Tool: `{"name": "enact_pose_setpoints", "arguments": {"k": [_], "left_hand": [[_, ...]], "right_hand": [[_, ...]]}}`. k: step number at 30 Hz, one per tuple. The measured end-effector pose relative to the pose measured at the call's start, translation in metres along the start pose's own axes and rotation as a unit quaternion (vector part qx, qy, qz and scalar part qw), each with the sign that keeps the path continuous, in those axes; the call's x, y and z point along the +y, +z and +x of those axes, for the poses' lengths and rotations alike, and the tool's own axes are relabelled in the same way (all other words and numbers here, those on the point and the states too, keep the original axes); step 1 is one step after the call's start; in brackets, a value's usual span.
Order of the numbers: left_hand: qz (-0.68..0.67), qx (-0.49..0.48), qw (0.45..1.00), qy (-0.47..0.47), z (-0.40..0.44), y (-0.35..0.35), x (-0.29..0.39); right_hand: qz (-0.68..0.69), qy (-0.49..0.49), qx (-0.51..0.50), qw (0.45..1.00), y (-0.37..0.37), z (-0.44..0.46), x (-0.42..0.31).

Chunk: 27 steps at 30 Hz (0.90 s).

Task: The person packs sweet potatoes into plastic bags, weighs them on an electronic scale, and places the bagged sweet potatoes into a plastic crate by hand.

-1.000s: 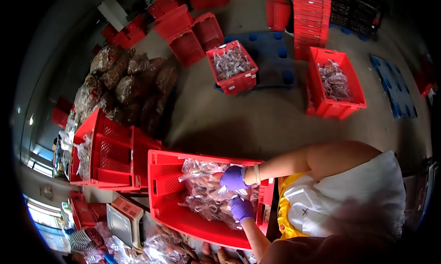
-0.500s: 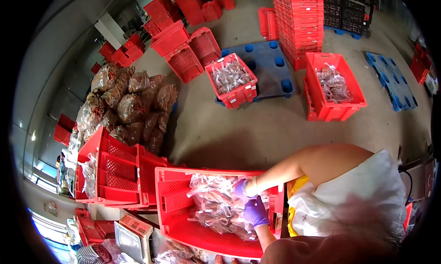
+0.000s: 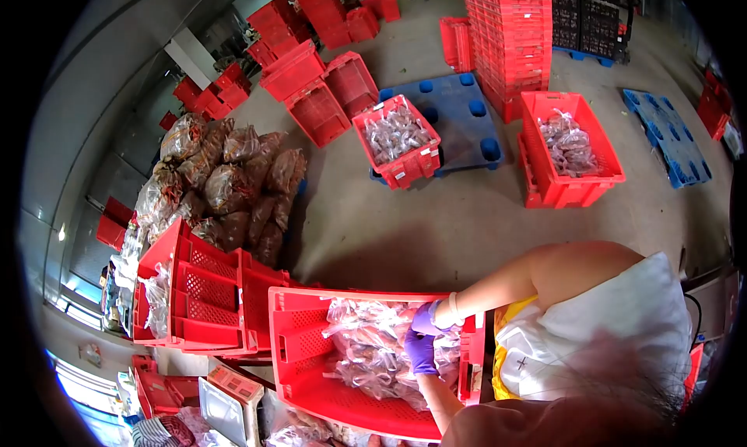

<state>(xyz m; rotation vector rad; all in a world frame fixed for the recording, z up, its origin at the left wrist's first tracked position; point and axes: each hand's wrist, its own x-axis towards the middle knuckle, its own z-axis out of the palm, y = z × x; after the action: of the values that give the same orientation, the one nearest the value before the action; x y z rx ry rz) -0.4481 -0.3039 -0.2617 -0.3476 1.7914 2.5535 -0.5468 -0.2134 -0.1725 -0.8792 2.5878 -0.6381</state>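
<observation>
Both hands wear purple gloves and are close together over the right part of a red crate (image 3: 292,377) filled with clear plastic bags (image 3: 362,354) of brownish-pink contents. My right hand (image 3: 426,318), below a pale wristband, has its fingers curled at the bags. Just beneath it, my left hand (image 3: 421,355) is bent with its fingers closed on the same plastic. The fingertips and the exact bag held are partly hidden. What the bags contain is too small to name.
Stacked red crates (image 3: 206,291) stand left of the filled one. Large stuffed sacks (image 3: 229,186) are piled behind. Farther off are two crates of bags (image 3: 397,140), a blue pallet (image 3: 459,108) and a tall crate stack (image 3: 510,42). A white-framed tray (image 3: 222,412) lies at lower left.
My left hand has shifted left and up over the bags, and my right hand slightly right, so they overlap differently. The whole view has shifted a little.
</observation>
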Motion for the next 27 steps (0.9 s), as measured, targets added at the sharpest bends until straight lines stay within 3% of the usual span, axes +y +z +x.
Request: {"name": "enact_pose_setpoints", "arguments": {"k": [4,8,13,15,16,17,19,22,26,27], "left_hand": [[0.113,0.023,0.993,-0.018,0.004,-0.013,-0.002],[0.127,0.100,0.980,-0.115,0.000,-0.021,0.007],[0.122,0.132,0.982,-0.063,-0.004,0.002,0.011],[0.027,0.231,0.970,-0.074,-0.007,0.011,0.015],[0.111,0.243,0.955,-0.126,-0.011,0.012,0.021],[0.111,0.243,0.955,-0.128,-0.015,0.016,0.024],[0.019,0.180,0.952,-0.247,-0.021,0.028,0.038],[-0.192,0.043,0.952,-0.234,-0.005,0.015,-0.017],[-0.498,-0.037,0.841,-0.208,-0.002,-0.004,-0.064],[-0.499,-0.038,0.840,-0.210,-0.004,-0.009,-0.075]], "right_hand": [[0.005,0.012,-0.005,1.000,-0.006,-0.003,0.001],[0.005,0.021,-0.009,1.000,-0.006,-0.001,0.000],[-0.001,0.017,-0.016,1.000,-0.002,0.005,0.000],[-0.002,0.010,-0.016,1.000,-0.003,0.007,0.000],[-0.003,0.009,-0.017,1.000,-0.003,0.007,0.000],[-0.002,0.007,-0.018,1.000,-0.003,0.007,0.001],[-0.003,0.003,-0.023,1.000,-0.001,0.007,0.000],[-0.005,-0.010,-0.029,1.000,0.001,0.009,0.002],[-0.005,-0.015,-0.032,0.999,0.002,0.008,0.002],[-0.005,-0.018,-0.033,0.999,0.004,0.007,0.002]]}}
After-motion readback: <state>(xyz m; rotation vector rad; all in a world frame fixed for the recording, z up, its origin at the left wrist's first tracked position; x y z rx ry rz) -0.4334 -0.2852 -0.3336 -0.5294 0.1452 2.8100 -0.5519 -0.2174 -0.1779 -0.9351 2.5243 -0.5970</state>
